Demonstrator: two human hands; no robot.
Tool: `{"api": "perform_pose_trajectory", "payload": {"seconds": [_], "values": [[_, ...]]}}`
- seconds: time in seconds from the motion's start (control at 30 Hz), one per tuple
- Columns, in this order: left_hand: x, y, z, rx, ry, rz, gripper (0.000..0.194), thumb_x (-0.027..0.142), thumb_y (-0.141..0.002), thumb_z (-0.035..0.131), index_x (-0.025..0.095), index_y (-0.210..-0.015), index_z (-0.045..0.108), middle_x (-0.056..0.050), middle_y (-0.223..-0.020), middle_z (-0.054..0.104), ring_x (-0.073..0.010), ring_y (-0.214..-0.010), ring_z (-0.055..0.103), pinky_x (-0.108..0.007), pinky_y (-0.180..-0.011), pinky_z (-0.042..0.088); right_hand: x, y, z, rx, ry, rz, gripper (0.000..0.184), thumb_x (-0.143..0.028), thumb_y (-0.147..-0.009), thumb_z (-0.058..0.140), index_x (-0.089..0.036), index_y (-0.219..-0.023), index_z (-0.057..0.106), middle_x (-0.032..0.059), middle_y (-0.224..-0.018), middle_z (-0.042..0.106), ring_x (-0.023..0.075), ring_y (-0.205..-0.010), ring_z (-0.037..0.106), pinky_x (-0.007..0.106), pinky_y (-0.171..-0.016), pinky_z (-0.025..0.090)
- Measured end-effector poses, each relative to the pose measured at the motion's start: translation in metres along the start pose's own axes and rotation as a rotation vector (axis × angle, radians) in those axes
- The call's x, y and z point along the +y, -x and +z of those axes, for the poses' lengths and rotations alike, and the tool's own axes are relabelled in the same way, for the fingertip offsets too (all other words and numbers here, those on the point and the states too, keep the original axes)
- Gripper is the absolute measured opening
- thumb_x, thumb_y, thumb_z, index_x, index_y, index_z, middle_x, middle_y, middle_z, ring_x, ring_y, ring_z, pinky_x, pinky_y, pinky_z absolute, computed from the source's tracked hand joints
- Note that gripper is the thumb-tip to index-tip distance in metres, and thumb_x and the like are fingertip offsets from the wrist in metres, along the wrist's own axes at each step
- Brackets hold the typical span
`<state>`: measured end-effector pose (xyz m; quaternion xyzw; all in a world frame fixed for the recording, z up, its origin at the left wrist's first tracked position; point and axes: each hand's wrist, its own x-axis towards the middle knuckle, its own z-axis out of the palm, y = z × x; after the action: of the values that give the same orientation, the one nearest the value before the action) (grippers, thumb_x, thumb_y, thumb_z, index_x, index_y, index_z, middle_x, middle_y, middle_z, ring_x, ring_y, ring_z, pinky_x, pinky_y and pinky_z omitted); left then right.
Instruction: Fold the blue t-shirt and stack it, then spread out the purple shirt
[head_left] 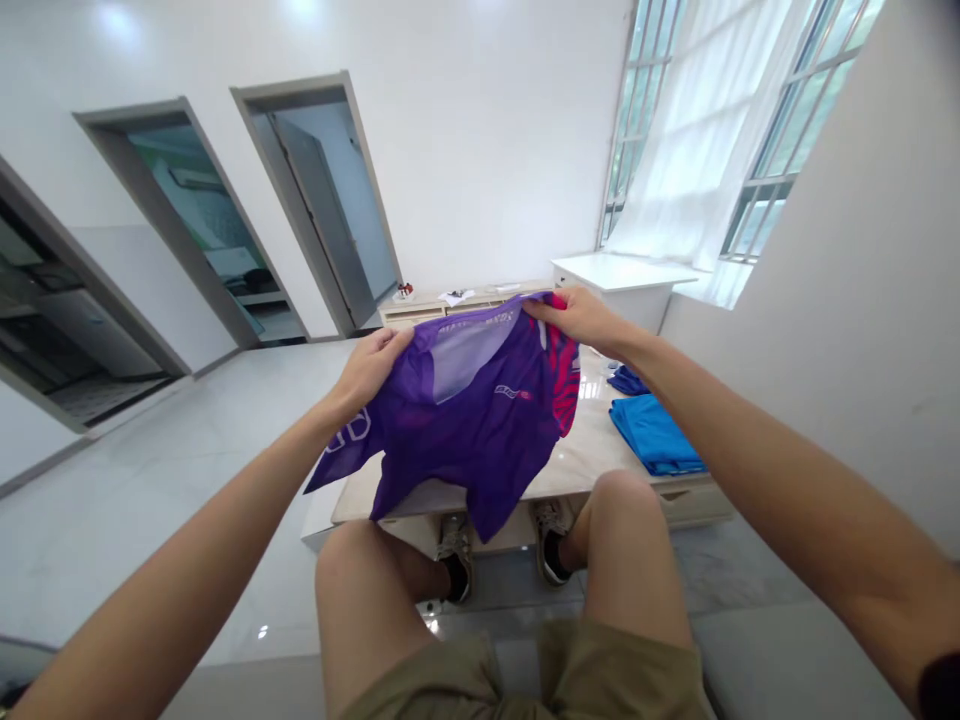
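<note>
A purple T-shirt (480, 430) with a pink-and-red patterned sleeve hangs between my hands, over the near edge of the table. My left hand (373, 368) pinches it at the upper left. On the other side, my right hand (577, 318) grips it near the patterned sleeve. The collar opening faces me and shows a paler lining, and the lower hem droops loosely towards my knees. Both thumbs lie on top of the cloth; the fingers behind it are partly hidden.
A low light-coloured table (577, 465) stands before my knees. Folded blue cloth (656, 432) and a dark blue garment (628, 381) lie on its right. Beyond are a low cabinet (416, 308) with small items and a white cabinet (622, 272) below the curtained window.
</note>
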<state>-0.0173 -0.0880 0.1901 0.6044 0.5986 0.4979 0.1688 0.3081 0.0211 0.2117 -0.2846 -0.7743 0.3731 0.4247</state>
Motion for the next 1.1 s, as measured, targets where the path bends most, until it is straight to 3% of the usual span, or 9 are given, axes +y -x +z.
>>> {"api": "perform_pose_trajectory", "payload": {"seconds": [0.07, 0.13, 0.2, 0.3, 0.43, 0.53, 0.7, 0.87, 1.1], "values": [[0.009, 0.015, 0.015, -0.07, 0.01, 0.002, 0.058, 0.069, -0.081, 0.078, 0.022, -0.114, 0.071, -0.003, -0.092, 0.074, -0.0215, -0.081, 0.068, -0.028, -0.067, 0.053, -0.022, 0.002, 0.017, -0.011, -0.056, 0.028, 0.051, -0.071, -0.079, 0.086, -0.021, -0.08, 0.076, 0.0043, -0.076, 0.077, 0.0258, -0.079, 0.072, 0.034, -0.069, 0.058], [0.009, 0.025, 0.034, -0.221, 0.016, -0.035, 0.068, 0.059, -0.072, 0.088, 0.022, -0.125, 0.069, -0.003, -0.092, 0.075, -0.0231, -0.079, 0.07, -0.031, -0.068, 0.055, -0.039, 0.004, 0.036, -0.021, -0.068, 0.038, 0.047, -0.067, -0.083, 0.085, -0.022, -0.078, 0.071, 0.0031, -0.073, 0.073, 0.0223, -0.072, 0.068, 0.03, -0.063, 0.055], [0.005, 0.031, 0.05, -0.287, 0.031, -0.046, 0.059, 0.047, -0.066, 0.09, 0.021, -0.116, 0.072, -0.003, -0.088, 0.076, -0.0253, -0.08, 0.071, -0.035, -0.072, 0.057, -0.051, 0.006, 0.052, -0.028, -0.043, 0.031, 0.04, -0.057, -0.087, 0.084, -0.022, -0.078, 0.068, 0.0012, -0.069, 0.069, 0.0185, -0.066, 0.063, 0.028, -0.059, 0.05], [-0.007, 0.032, 0.056, -0.27, 0.07, -0.049, 0.034, 0.036, -0.066, 0.081, 0.02, -0.095, 0.075, -0.003, -0.083, 0.076, -0.0268, -0.083, 0.072, -0.037, -0.077, 0.058, -0.062, 0.011, 0.06, -0.034, 0.024, 0.014, 0.027, -0.044, -0.092, 0.079, -0.022, -0.082, 0.068, -0.0007, -0.067, 0.064, 0.0159, -0.064, 0.057, 0.026, -0.057, 0.046], [-0.019, 0.033, 0.033, -0.18, 0.036, -0.087, 0.024, 0.03, -0.064, 0.069, 0.019, -0.084, 0.074, -0.001, -0.077, 0.075, -0.0231, -0.078, 0.07, -0.033, -0.073, 0.055, -0.069, 0.019, 0.048, -0.023, 0.144, 0.01, 0.025, -0.041, -0.091, 0.078, -0.021, -0.08, 0.067, 0.0, -0.067, 0.061, 0.0171, -0.067, 0.057, 0.028, -0.06, 0.043], [-0.014, 0.037, 0.007, -0.081, -0.023, -0.079, 0.022, 0.029, -0.065, 0.067, 0.018, -0.082, 0.074, -0.002, -0.077, 0.074, -0.0203, -0.075, 0.068, -0.03, -0.069, 0.053, -0.073, 0.028, 0.035, 0.042, 0.372, -0.038, 0.025, -0.042, -0.089, 0.078, -0.02, -0.08, 0.068, 0.0023, -0.066, 0.059, 0.0206, -0.072, 0.058, 0.032, -0.063, 0.04], [0.02, 0.034, -0.018, 0.012, -0.02, -0.071, 0.018, 0.03, -0.068, 0.073, 0.018, -0.081, 0.076, -0.004, -0.078, 0.075, -0.0194, -0.074, 0.067, -0.03, -0.069, 0.055, -0.07, 0.036, 0.028, 0.217, 0.824, -0.207, 0.023, -0.043, -0.086, 0.076, -0.021, -0.089, 0.075, 0.0085, -0.075, 0.066, 0.0285, -0.088, 0.062, 0.036, -0.075, 0.042], [0.056, 0.021, -0.031, 0.126, -0.159, 0.002, 0.019, 0.03, -0.071, 0.071, 0.018, -0.084, 0.079, -0.004, -0.077, 0.075, -0.0198, -0.073, 0.066, -0.029, -0.068, 0.053, -0.079, 0.042, 0.021, 0.195, 0.966, -0.208, 0.024, -0.041, -0.088, 0.073, -0.021, -0.1, 0.078, 0.0095, -0.082, 0.071, 0.0287, -0.088, 0.064, 0.037, -0.076, 0.042], [0.095, 0.009, -0.075, 0.272, -0.443, 0.149, 0.015, 0.026, -0.072, 0.068, 0.02, -0.083, 0.077, -0.006, -0.08, 0.074, -0.0249, -0.086, 0.069, -0.031, -0.077, 0.054, -0.108, 0.028, -0.037, 0.108, 1.033, -0.1, 0.028, -0.04, -0.081, 0.085, -0.026, -0.105, 0.081, 0.0082, -0.093, 0.075, 0.032, -0.102, 0.068, 0.039, -0.081, 0.05]]}}
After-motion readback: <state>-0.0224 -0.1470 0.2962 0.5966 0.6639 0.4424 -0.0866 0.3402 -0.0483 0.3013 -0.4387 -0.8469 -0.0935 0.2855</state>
